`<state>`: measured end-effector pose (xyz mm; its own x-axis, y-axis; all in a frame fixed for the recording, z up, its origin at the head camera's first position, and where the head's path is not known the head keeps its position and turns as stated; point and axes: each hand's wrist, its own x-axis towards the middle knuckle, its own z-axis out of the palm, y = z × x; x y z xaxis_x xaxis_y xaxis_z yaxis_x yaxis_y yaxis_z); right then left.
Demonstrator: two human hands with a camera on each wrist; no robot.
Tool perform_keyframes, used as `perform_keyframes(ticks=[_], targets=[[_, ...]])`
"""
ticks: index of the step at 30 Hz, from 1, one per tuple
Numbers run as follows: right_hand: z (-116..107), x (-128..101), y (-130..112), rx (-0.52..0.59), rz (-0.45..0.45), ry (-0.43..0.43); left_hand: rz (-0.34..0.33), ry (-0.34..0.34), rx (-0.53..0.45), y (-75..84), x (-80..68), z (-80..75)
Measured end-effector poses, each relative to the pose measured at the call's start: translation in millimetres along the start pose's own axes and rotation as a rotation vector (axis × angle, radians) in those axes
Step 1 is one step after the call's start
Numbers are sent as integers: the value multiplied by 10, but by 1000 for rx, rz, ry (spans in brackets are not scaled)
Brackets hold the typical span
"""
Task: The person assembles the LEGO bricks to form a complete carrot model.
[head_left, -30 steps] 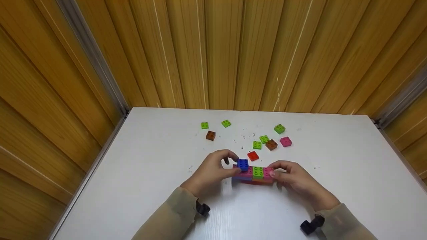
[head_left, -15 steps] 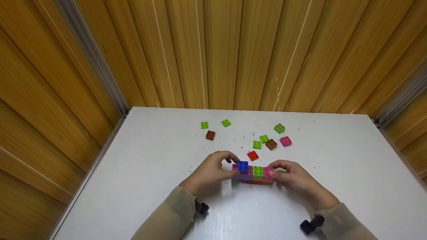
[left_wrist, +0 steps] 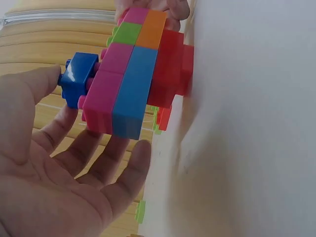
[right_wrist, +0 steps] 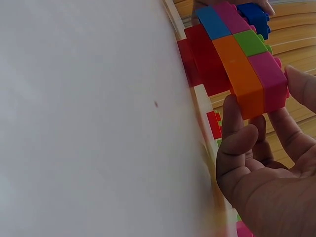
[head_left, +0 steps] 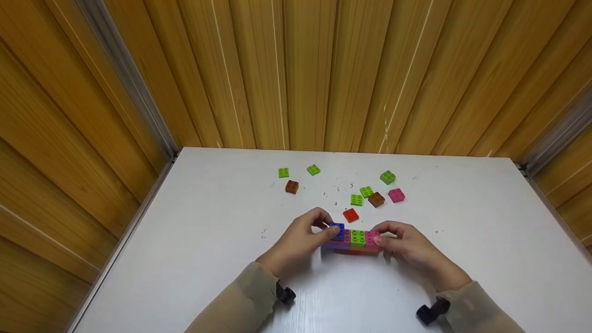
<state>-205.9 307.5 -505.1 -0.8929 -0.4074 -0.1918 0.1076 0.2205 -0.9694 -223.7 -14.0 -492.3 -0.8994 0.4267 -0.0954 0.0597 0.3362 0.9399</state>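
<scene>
A stack of toy building bricks stands near the middle of the white table. In the left wrist view, its red base bricks carry a light blue brick and an orange one, topped by pink and green bricks. My left hand pinches a dark blue brick over the stack's left end, thumb on its studs. Pink studs show in the gap beneath that brick. At the other end, my right hand grips the stack, thumb on the pink end brick and fingers around the orange side.
Behind the stack lies a red brick. Farther back are several green bricks, a pink brick and two brown bricks. A wood-patterned wall rises at the table's far edge.
The dark blue brick has shifted slightly down onto the stack's left end. My left thumb has moved from the brick's side up onto its top. The right hand stays in place.
</scene>
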Motion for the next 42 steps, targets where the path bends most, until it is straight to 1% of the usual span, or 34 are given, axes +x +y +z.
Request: perform_keyframes(ticks=[3,7,13,15,25,27,33,37,42], targets=[[0,0,-1,-13,16,12,-10,5,-16,-17,-4,25],[2,1,-10,-33,36,28,2,7,-43,-30,4,44],[7,1,-1,-36,30,35,20,-14,-27,-23,13,60],[7,-2,2,-31,29,32,15,-15,-29,-20,11,64],[17,-4,-1,-8,12,23,28,4,-131,-45,78,74],[20,-2,6,2,14,23,17,0,-141,-44,85,74],[12,11,-9,-25,14,40,0,-10,-187,-23,102,63],[11,6,3,-28,9,31,-16,-13,-189,-24,98,67],[16,5,7,-35,12,40,-10,-15,-173,-45,83,73]])
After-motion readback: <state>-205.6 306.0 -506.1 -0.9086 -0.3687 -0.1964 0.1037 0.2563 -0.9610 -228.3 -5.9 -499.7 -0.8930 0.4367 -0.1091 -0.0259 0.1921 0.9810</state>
